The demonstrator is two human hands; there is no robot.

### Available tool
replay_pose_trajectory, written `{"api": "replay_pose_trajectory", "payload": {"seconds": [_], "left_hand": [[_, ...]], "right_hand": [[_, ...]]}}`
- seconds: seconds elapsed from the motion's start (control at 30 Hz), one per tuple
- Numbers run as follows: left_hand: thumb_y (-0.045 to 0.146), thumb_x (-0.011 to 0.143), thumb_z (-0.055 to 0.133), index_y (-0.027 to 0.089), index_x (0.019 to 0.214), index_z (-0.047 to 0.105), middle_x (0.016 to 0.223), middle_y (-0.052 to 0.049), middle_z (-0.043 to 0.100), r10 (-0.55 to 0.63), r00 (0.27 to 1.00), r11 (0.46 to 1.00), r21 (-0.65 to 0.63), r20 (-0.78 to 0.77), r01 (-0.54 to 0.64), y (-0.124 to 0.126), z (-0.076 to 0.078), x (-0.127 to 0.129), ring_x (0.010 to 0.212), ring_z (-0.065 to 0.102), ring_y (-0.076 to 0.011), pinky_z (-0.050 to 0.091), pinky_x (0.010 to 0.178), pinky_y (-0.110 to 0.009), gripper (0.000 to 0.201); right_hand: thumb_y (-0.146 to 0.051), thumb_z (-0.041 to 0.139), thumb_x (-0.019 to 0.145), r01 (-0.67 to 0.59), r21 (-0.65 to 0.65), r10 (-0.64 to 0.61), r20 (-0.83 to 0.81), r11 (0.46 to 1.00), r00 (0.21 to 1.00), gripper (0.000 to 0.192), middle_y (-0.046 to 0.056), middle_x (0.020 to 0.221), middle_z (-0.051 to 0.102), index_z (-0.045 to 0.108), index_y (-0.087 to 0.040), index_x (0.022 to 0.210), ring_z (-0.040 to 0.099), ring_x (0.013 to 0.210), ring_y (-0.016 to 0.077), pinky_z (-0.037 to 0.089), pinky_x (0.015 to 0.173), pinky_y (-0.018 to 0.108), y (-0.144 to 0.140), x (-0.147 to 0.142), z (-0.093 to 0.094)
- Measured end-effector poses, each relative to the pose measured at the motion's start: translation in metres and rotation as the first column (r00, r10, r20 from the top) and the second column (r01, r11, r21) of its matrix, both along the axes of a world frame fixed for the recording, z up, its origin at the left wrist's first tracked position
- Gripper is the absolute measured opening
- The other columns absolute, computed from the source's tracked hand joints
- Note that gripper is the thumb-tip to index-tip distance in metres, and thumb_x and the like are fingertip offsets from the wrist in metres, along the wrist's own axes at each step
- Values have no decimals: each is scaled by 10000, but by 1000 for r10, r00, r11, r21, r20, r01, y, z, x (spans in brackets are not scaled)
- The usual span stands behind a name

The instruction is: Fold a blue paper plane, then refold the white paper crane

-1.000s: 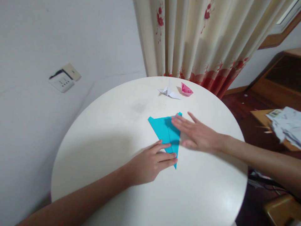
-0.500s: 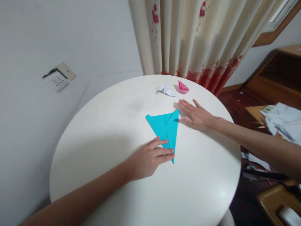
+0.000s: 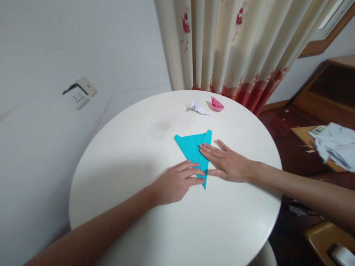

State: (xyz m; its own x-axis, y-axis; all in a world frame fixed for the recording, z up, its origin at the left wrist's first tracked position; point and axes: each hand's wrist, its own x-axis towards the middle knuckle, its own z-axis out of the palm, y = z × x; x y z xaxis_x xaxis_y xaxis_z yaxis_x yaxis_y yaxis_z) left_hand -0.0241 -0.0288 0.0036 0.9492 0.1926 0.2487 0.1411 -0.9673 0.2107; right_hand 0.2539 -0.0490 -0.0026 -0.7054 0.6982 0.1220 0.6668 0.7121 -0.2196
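Paper [image 3: 191, 147], turquoise, folded to a long triangle, flat at centre of round white table [image 3: 138, 221]. Left hand [image 3: 177, 183], fingers flat together, pins its near point; right hand [image 3: 227, 164], fingers spread, presses the right flap, apparently to crease it.

Matt turquoise paper sheet [image 3: 195, 149], smooth, with crisp creases. Round counter [image 3: 138, 155] smooth, white, with a faint sheen, perhaps painted or laminated. Small white paper fold [image 3: 197, 107] and pink paper fold [image 3: 216, 104], both matt. Cloth curtain [image 3: 235, 48], cream with red print. Dark glossy wood floor [image 3: 280, 123]. Matt white wall [image 3: 69, 44].
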Motion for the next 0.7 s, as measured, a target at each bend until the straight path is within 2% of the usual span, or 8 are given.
{"api": "replay_pose_trajectory", "payload": {"seconds": [0.1,0.2,0.27,0.47,0.57,0.7], "left_hand": [[-2,803,453,189,1238,618,1427,-125,511,79,997,997,-26,-22,-79,-3,2,1,1316,480,-249,409,1129,-459,503],[0,750,459,131,1436,429,1448,-165,464,159,987,986,-38,-26,-160,-4,3,2,1376,400,-286,389,1142,-499,699],[18,755,472,135,1487,356,1463,-167,448,176,984,984,-24,-27,-177,-4,2,3,1406,353,-305,362,1153,-536,750],[58,810,504,151,1457,416,1477,-143,462,174,983,985,10,-63,-174,-2,-4,3,1431,321,-290,346,1167,-524,659],[68,821,503,154,1455,423,1490,-127,462,192,979,981,24,-75,-190,-3,-4,2,1437,320,-278,330,1178,-502,645],[94,835,500,188,1465,421,1514,-92,454,222,969,975,25,-110,-220,-4,-1,2,1438,327,-261,313,1183,-466,642]], "right_hand": [[-613,329,989,3,-11,-2,16,1000,1000,786,154,1621,183,63,-177,1586,149,1510,286,15,1207,594,-2,-2,3],[-620,320,987,7,-18,-7,24,1000,1000,798,162,1618,189,66,-157,1585,146,1511,285,7,1206,599,-3,-4,4],[-626,313,986,12,-14,-12,28,1000,1000,802,166,1616,191,71,-149,1584,143,1512,285,10,1205,602,-3,-5,4],[-649,301,977,59,5,-60,48,998,997,824,190,1612,185,109,-122,1580,148,1510,298,22,1201,606,-8,-10,5],[-667,324,961,63,3,-63,41,998,997,858,196,1612,183,101,-117,1581,152,1509,308,14,1204,600,-29,-16,6],[-684,372,937,35,-24,-35,23,999,999,921,196,1618,153,61,-106,1583,112,1513,324,10,1213,585,-74,-27,7]]}}
